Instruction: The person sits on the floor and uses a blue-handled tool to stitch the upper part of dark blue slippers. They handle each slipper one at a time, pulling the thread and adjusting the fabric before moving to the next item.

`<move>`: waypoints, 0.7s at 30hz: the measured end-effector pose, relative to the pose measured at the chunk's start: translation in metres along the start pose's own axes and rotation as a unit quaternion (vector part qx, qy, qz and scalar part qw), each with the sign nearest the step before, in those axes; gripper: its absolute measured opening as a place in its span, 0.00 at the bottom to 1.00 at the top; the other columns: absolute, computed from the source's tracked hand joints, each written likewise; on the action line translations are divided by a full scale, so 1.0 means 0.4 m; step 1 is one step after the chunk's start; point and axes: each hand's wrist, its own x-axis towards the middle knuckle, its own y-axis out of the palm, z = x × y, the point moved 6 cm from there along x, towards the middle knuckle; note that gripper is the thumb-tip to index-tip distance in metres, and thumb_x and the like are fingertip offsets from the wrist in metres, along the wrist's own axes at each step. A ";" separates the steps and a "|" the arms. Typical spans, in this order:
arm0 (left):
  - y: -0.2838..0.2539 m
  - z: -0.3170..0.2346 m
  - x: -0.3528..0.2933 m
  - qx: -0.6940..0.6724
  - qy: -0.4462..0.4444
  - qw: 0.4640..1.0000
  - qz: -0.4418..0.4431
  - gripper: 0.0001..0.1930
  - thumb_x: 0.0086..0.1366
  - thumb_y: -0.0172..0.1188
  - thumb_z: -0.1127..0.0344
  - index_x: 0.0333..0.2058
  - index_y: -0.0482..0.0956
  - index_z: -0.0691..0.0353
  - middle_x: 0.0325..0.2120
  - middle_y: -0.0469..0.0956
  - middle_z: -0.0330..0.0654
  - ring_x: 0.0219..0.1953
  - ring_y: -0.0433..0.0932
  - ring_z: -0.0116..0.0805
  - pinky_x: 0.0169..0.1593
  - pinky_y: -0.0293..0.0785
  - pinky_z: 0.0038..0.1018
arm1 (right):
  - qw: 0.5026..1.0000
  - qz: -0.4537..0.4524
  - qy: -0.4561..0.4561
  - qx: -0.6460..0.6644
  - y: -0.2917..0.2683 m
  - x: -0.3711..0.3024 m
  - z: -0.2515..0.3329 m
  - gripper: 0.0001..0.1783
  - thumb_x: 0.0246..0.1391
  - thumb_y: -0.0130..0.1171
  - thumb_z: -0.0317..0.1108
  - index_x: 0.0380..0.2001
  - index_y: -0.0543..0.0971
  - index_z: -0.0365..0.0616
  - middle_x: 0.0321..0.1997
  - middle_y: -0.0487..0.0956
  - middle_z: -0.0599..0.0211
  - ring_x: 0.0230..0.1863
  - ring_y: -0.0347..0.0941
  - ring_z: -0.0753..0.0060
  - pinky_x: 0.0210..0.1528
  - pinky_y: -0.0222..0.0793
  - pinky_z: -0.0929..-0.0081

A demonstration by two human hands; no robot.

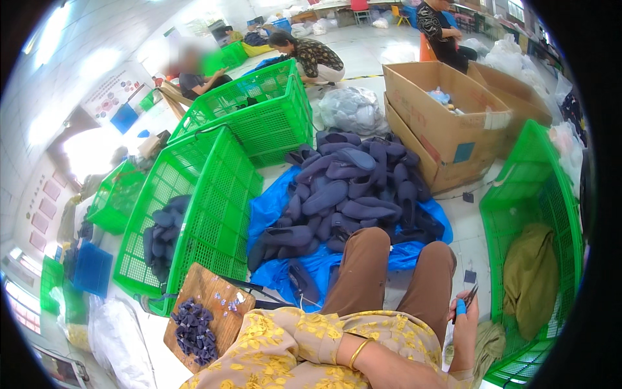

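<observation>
Pale workshop floor [363, 42] spreads out on my feed, and a blue sheet [264, 211] at twelve o'clock carries a heap of dark shoes [350, 188], their lengths lying every which way. Over at four o'clock, there's the right hand [463, 318], fingers pinching a slim dark cutting tool [471, 295], a blue cover [460, 306] wrapping one finger. Its tip aims at about one o'clock, its long axis slanting back toward seven. Just beyond, at three, stands a green crate [538, 168] with olive cloth [531, 279]. Left forearm [389, 363], gold bangle [358, 354] on it, crosses at six; I can't tell how those fingers sit. At eight, dark fabric pieces [194, 329] cover part of a wooden board [223, 292].
</observation>
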 end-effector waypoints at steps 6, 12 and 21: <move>-0.044 0.035 -0.024 0.015 -0.126 0.992 -0.023 0.09 0.65 0.52 0.64 0.32 0.72 0.64 0.27 0.72 0.50 0.32 0.72 0.41 0.37 0.68 0.34 | 0.999 -0.031 -0.005 0.027 0.008 -0.011 0.017 0.08 0.62 0.39 0.21 0.41 0.65 0.43 0.25 0.70 0.69 0.19 0.61 0.83 0.22 0.58 0.85; -0.248 0.151 -0.226 -0.139 -0.237 0.865 -0.421 0.07 0.67 0.52 0.64 0.34 0.74 0.61 0.26 0.74 0.34 0.26 0.70 0.20 0.32 0.68 0.20 | 0.999 0.003 -0.049 0.009 -0.016 -0.033 0.065 0.04 0.58 0.50 0.21 0.35 0.69 0.41 0.34 0.76 0.63 0.20 0.60 0.87 0.22 0.57 0.87; -0.239 0.289 -0.288 -0.188 -0.211 0.804 -0.524 0.09 0.71 0.50 0.62 0.37 0.74 0.60 0.19 0.68 0.30 0.17 0.63 0.15 0.20 0.58 0.14 | 0.989 0.090 -0.110 -0.035 0.162 -0.027 0.121 0.08 0.43 0.61 0.17 0.27 0.79 0.41 0.51 0.73 0.68 0.28 0.63 0.90 0.30 0.58 0.89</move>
